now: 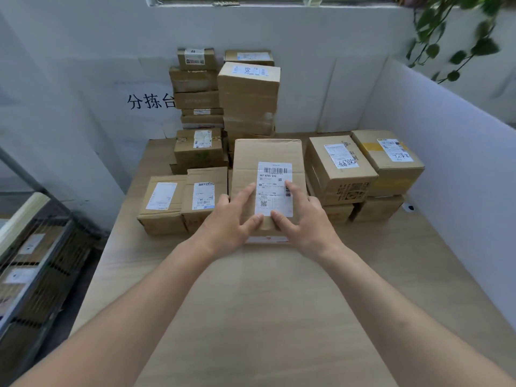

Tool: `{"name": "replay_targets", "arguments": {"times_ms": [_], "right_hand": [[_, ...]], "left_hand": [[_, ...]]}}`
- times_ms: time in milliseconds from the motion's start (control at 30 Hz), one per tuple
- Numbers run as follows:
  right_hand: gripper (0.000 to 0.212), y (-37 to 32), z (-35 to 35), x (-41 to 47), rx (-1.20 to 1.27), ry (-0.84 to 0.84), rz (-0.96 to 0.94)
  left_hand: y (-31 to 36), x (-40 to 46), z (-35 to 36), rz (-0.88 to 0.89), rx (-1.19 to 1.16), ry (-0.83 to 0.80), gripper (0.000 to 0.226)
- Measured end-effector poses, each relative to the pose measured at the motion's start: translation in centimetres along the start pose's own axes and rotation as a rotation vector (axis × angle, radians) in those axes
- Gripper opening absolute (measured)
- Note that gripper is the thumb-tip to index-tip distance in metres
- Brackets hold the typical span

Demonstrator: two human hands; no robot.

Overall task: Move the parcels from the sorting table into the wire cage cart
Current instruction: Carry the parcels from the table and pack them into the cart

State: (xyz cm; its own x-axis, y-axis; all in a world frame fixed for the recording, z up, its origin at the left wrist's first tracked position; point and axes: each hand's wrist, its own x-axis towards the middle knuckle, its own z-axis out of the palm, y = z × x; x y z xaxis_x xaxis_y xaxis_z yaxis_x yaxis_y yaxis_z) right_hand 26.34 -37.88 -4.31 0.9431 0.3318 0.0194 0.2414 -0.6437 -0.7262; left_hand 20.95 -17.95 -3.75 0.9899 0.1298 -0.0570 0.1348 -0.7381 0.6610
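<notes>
A brown cardboard parcel [268, 155] with a white shipping label stands in the middle of the wooden sorting table [265, 303]. My left hand [231, 219] lies on its near left edge and my right hand [301, 219] on its near right edge. The fingers of both are spread flat on the top face. Whether the parcel is lifted off the table I cannot tell. The wire cage cart [36, 261] stands at the lower left beside the table, blurred, with brown parcels inside it.
Two low parcels [181, 202] lie left of the held one. Tall stacks [223, 93] rise behind against the wall. Two boxes [363, 169] sit stacked at the right by a white partition [446, 163]. A plant [458, 37] hangs top right.
</notes>
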Motion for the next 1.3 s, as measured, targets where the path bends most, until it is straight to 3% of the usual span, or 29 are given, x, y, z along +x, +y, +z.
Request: {"name": "replay_targets", "arguments": {"times_ms": [333,700,1300], "right_hand": [[0.077,-6.0,1.1,-6.9,-0.019,-0.003,-0.132],[0.075,-10.3,4.5,-12.4,-0.014,-0.207,-0.317],[0.074,-25.0,20.6,-17.7,-0.026,-0.485,-0.511]], "left_hand": [[-0.3,-10.2,-4.5,-0.019,-0.017,0.129,0.073],[-2.1,-21.7,-5.2,-0.247,-0.036,0.330,0.073],[-15.1,-36.5,-14.5,-0.497,-0.031,0.507,0.073]]}}
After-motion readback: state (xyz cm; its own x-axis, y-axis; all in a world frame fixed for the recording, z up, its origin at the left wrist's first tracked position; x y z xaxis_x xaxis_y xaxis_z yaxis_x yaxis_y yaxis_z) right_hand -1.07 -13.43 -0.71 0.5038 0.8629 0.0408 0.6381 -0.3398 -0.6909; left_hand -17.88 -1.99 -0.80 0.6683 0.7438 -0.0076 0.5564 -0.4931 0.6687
